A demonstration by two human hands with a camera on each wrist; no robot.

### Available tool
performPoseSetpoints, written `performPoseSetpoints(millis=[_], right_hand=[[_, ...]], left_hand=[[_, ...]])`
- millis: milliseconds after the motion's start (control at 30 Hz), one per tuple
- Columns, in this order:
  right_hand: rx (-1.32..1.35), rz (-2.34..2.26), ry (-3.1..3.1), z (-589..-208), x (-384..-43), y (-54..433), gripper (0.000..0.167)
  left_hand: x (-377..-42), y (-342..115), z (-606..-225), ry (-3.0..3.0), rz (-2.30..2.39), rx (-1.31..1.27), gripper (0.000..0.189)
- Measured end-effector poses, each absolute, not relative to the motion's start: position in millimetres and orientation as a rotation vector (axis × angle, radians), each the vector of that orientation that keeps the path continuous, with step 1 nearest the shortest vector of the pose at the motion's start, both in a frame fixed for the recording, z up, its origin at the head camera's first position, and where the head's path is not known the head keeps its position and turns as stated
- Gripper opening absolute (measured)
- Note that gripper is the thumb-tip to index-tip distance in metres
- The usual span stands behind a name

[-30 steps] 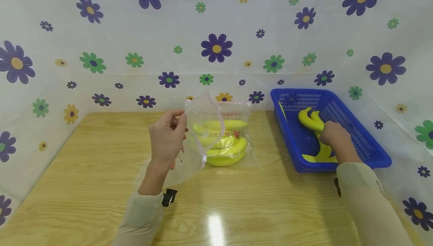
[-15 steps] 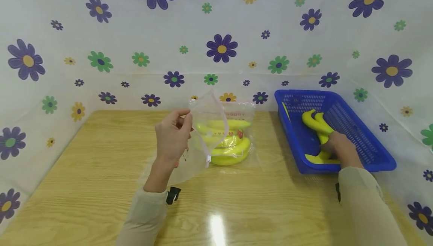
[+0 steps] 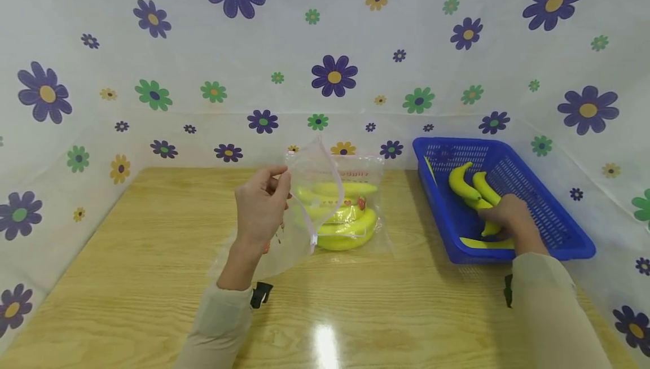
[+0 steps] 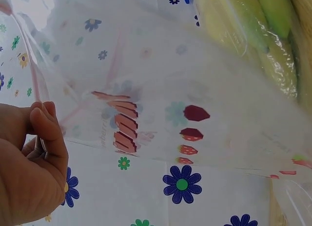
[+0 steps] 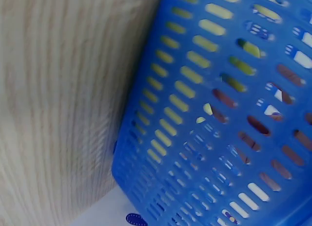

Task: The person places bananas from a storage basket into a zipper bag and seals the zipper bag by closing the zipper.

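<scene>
My left hand [image 3: 261, 205] pinches the edge of a clear zip bag [image 4: 234, 119] with strawberry print and a pink seal strip. The bag's mouth gapes toward the right. Just behind it, a second clear bag [image 3: 376, 171] lies on the table with several yellow bananas [image 3: 345, 239] inside. Over on the right, my right hand [image 3: 514, 219] reaches into a blue basket [image 3: 444, 228] and grips a banana [image 3: 476, 203]; its fingertips are partly hidden. Other bananas [image 3: 461, 181] lie around it. In the right wrist view, the slotted basket wall [image 5: 195, 89] covers most of that hand.
A wooden table [image 3: 152, 279] carries the bags and the basket. Behind and beside it hangs a white flower-print cloth [image 3: 228, 75]. The basket stands close to the cloth at the right.
My right hand has shifted slightly within the basket, and the bananas there have moved apart. The left hand keeps its pinch on the bag. The head view has turned slightly left.
</scene>
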State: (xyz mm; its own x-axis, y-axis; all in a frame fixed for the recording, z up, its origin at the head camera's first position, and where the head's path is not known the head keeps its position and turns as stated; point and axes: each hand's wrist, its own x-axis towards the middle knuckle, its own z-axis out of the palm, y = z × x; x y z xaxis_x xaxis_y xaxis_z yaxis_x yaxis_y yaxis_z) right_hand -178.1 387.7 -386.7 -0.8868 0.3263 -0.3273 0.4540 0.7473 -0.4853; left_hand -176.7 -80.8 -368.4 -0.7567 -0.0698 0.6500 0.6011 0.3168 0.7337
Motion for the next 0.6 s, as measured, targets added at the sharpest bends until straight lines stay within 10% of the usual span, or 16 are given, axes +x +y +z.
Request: performPoseSetpoints(millis=[600], right_hand=[[0.728,-0.822,2.832,-365.4,-171.3,389.7,0.052]], left_hand=[[-178.3,-83.9,-367.3,-2.003,-1.439,-0.438,0.016]])
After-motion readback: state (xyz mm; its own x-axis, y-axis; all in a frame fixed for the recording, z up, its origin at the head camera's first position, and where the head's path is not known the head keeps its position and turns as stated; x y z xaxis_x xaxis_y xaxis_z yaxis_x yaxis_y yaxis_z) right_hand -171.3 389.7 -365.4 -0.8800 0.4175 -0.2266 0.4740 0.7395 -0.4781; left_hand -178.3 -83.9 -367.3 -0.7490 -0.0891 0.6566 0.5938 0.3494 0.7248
